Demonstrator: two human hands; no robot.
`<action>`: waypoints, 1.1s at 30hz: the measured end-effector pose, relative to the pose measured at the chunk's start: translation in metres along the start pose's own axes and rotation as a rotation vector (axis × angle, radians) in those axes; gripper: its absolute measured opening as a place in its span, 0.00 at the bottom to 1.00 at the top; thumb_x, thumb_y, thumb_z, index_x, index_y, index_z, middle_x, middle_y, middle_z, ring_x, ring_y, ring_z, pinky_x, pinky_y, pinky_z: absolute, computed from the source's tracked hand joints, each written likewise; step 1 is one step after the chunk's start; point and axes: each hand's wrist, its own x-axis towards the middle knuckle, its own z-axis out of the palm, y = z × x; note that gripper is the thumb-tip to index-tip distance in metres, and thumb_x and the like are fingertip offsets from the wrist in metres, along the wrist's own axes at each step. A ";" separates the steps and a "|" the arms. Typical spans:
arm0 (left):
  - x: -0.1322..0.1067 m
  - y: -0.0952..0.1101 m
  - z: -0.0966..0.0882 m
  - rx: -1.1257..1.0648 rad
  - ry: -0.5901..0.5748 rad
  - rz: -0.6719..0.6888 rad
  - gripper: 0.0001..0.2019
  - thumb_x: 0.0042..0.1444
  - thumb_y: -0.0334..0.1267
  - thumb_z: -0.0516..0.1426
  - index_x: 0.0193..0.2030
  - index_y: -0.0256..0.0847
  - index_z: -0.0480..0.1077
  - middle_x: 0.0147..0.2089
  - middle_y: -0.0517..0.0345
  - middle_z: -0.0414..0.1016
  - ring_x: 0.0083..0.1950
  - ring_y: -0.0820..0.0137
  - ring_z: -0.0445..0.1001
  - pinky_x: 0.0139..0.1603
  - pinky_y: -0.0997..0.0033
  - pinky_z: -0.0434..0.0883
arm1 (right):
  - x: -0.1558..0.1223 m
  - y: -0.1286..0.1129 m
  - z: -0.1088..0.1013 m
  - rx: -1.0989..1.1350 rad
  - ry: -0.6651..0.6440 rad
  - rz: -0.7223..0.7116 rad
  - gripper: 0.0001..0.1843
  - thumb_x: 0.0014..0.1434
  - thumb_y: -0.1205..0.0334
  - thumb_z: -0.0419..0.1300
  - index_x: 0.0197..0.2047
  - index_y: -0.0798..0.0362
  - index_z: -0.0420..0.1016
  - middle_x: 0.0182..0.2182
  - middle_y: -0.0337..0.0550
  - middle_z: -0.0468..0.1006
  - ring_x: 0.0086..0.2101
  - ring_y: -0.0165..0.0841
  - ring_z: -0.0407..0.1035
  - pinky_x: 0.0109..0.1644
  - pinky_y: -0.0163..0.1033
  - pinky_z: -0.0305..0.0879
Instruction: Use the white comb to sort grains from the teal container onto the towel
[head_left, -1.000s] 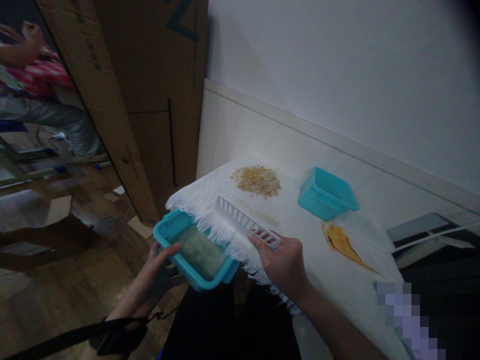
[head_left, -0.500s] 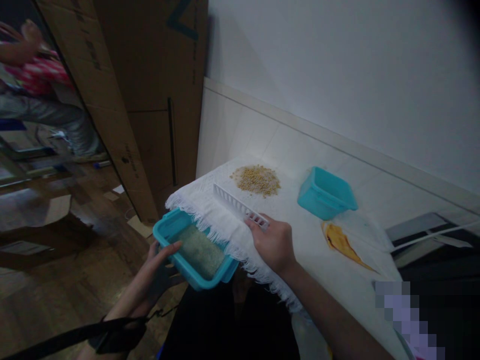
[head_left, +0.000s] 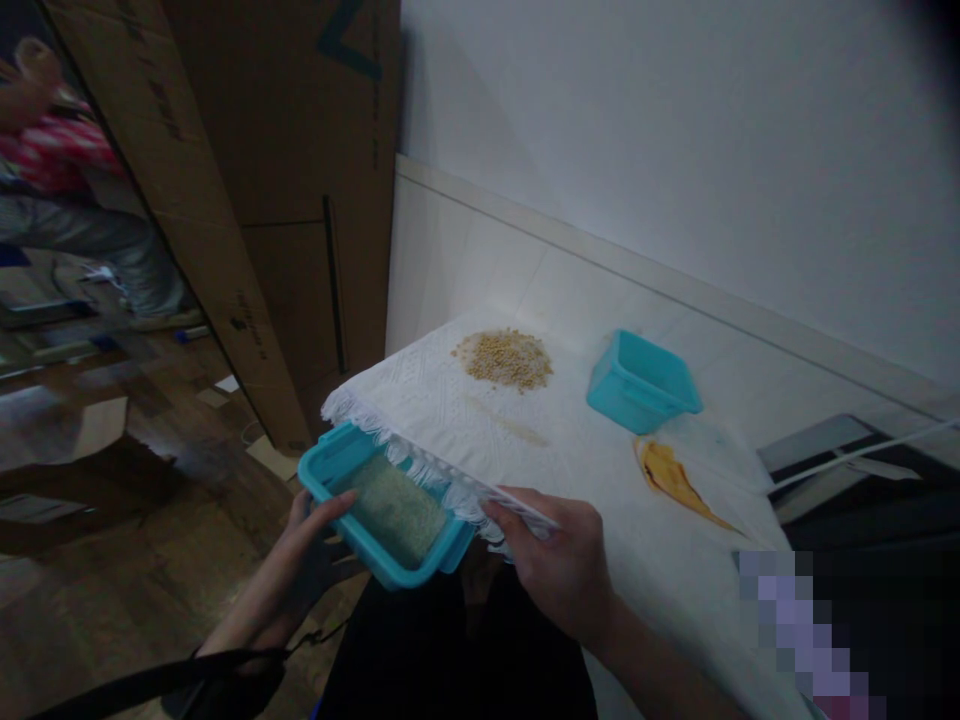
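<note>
My left hand (head_left: 311, 550) grips the near left side of a turquoise plastic container (head_left: 390, 572), thumb over its rim. Pale grains that look like rice (head_left: 401, 510) lie inside it. The container sits just below the fringed edge of a white cloth (head_left: 420, 375) on the table. My right hand (head_left: 566, 555) is closed around a white slotted plastic strip (head_left: 525, 510), which lies along the fringe above the container. On the cloth there is a pile of yellow beans (head_left: 510, 360), and nearer to me a thin streak of pale grains (head_left: 514, 425).
A second turquoise container (head_left: 637, 385) stands at the right on the table, beside a yellow-brown leaf-shaped piece (head_left: 682, 485). A tall cardboard box (head_left: 292, 200) rises at the left, with a wall behind the table. Another person (head_left: 67, 180) is at the far left.
My right hand has drawn the white strip toward me, from mid-cloth to the fringed edge over the container. A streak of pale grains now shows on the cloth. My left hand still holds the container.
</note>
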 end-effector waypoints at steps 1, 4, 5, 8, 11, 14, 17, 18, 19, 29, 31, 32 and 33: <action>-0.001 0.000 0.002 0.003 0.011 -0.003 0.39 0.59 0.48 0.74 0.73 0.55 0.62 0.59 0.47 0.81 0.50 0.51 0.88 0.47 0.50 0.87 | -0.001 0.008 -0.012 -0.028 0.038 0.066 0.12 0.70 0.60 0.65 0.41 0.47 0.93 0.33 0.42 0.92 0.29 0.39 0.88 0.36 0.37 0.85; -0.005 -0.004 0.008 -0.023 0.051 -0.011 0.37 0.58 0.44 0.75 0.70 0.56 0.64 0.55 0.51 0.82 0.46 0.53 0.89 0.48 0.47 0.88 | -0.002 0.048 -0.057 -0.195 0.159 0.225 0.12 0.65 0.51 0.71 0.35 0.48 0.92 0.32 0.47 0.92 0.33 0.47 0.89 0.40 0.44 0.86; -0.006 -0.006 0.011 -0.034 0.058 -0.017 0.37 0.57 0.43 0.75 0.69 0.55 0.65 0.54 0.52 0.82 0.45 0.53 0.89 0.49 0.46 0.88 | -0.002 0.063 -0.072 -0.262 0.210 0.274 0.15 0.62 0.47 0.71 0.33 0.49 0.91 0.31 0.50 0.91 0.34 0.50 0.89 0.41 0.47 0.86; -0.009 -0.015 0.020 -0.052 0.045 -0.068 0.38 0.55 0.41 0.77 0.68 0.55 0.65 0.53 0.52 0.82 0.43 0.53 0.89 0.50 0.43 0.87 | -0.002 0.101 -0.103 -0.369 0.339 0.429 0.25 0.56 0.35 0.71 0.31 0.50 0.89 0.30 0.54 0.91 0.35 0.56 0.88 0.44 0.56 0.85; -0.010 -0.025 0.031 -0.035 0.025 -0.140 0.39 0.54 0.40 0.78 0.69 0.55 0.65 0.54 0.50 0.83 0.45 0.53 0.89 0.50 0.45 0.87 | -0.005 0.116 -0.108 -0.354 0.379 0.496 0.28 0.52 0.30 0.69 0.30 0.49 0.87 0.31 0.56 0.91 0.36 0.58 0.88 0.47 0.59 0.85; -0.010 -0.038 0.040 0.030 0.020 -0.171 0.42 0.56 0.42 0.77 0.72 0.56 0.63 0.56 0.48 0.83 0.47 0.51 0.89 0.49 0.46 0.87 | -0.007 0.113 -0.103 -0.289 0.355 0.519 0.26 0.51 0.32 0.70 0.30 0.49 0.87 0.32 0.55 0.91 0.37 0.57 0.88 0.47 0.58 0.85; -0.009 -0.049 0.047 0.050 0.010 -0.162 0.45 0.55 0.44 0.77 0.75 0.56 0.62 0.59 0.44 0.82 0.51 0.45 0.89 0.49 0.43 0.87 | -0.009 0.105 -0.101 -0.249 0.328 0.538 0.24 0.52 0.35 0.71 0.29 0.49 0.87 0.31 0.54 0.91 0.35 0.55 0.87 0.43 0.56 0.85; -0.009 -0.051 0.048 0.040 0.003 -0.160 0.46 0.54 0.44 0.77 0.76 0.56 0.61 0.59 0.44 0.83 0.53 0.43 0.88 0.49 0.42 0.87 | -0.009 0.102 -0.100 -0.237 0.320 0.539 0.23 0.51 0.35 0.71 0.30 0.49 0.88 0.31 0.54 0.91 0.35 0.55 0.88 0.42 0.55 0.85; -0.009 -0.053 0.049 0.030 -0.002 -0.161 0.47 0.53 0.44 0.77 0.77 0.57 0.61 0.59 0.44 0.83 0.54 0.42 0.88 0.50 0.41 0.87 | -0.009 0.100 -0.100 -0.222 0.317 0.537 0.23 0.51 0.36 0.71 0.30 0.49 0.88 0.32 0.53 0.91 0.35 0.55 0.88 0.43 0.54 0.85; -0.015 -0.053 0.055 0.015 -0.038 -0.174 0.54 0.52 0.48 0.78 0.80 0.60 0.56 0.62 0.42 0.83 0.58 0.40 0.87 0.52 0.40 0.86 | 0.012 0.105 -0.093 -0.238 0.317 0.484 0.21 0.55 0.40 0.70 0.31 0.51 0.90 0.33 0.55 0.92 0.35 0.57 0.89 0.41 0.54 0.84; -0.015 -0.053 0.055 0.001 -0.035 -0.179 0.53 0.49 0.48 0.80 0.78 0.59 0.59 0.62 0.42 0.83 0.59 0.40 0.87 0.53 0.40 0.86 | 0.017 0.106 -0.087 -0.240 0.272 0.482 0.20 0.55 0.42 0.70 0.32 0.51 0.90 0.33 0.56 0.92 0.36 0.57 0.89 0.42 0.54 0.84; -0.014 -0.053 0.054 -0.001 -0.034 -0.180 0.52 0.48 0.48 0.80 0.76 0.58 0.61 0.62 0.43 0.82 0.59 0.40 0.87 0.54 0.41 0.86 | 0.018 0.106 -0.084 -0.236 0.253 0.475 0.19 0.56 0.43 0.70 0.32 0.51 0.90 0.34 0.56 0.92 0.37 0.57 0.89 0.43 0.54 0.84; -0.013 -0.054 0.054 0.001 -0.032 -0.181 0.51 0.48 0.48 0.80 0.75 0.58 0.62 0.62 0.43 0.82 0.59 0.40 0.87 0.54 0.41 0.85 | 0.018 0.104 -0.081 -0.229 0.237 0.464 0.18 0.56 0.45 0.70 0.33 0.51 0.90 0.34 0.55 0.92 0.37 0.57 0.89 0.43 0.53 0.85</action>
